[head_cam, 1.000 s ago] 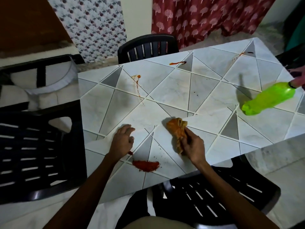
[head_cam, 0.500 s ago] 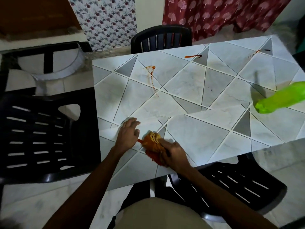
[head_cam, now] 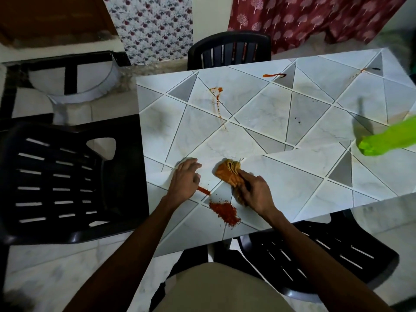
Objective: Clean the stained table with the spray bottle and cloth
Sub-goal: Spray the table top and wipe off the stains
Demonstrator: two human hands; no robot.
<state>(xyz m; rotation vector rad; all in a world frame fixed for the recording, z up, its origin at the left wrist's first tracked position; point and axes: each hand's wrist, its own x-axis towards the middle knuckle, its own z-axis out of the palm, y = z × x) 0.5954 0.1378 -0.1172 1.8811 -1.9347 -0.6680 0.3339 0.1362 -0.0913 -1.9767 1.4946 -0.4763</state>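
Cloth [head_cam: 228, 174] bunched in our right hand [head_cam: 254, 192], fingers curled round it, near worktop [head_cam: 281, 176] front edge. Left hand [head_cam: 185, 182] rests loose, holding nothing. We should press firmly and gather powder [head_cam: 224, 211] inward, not off edge. Bottle [head_cam: 387, 140] at right edge.

Open tabletop [head_cam: 270, 136] btwn cloth [head_cam: 227, 172] & green bottle [head_cam: 387, 141]; black chair [head_cam: 56, 176] against left edge.
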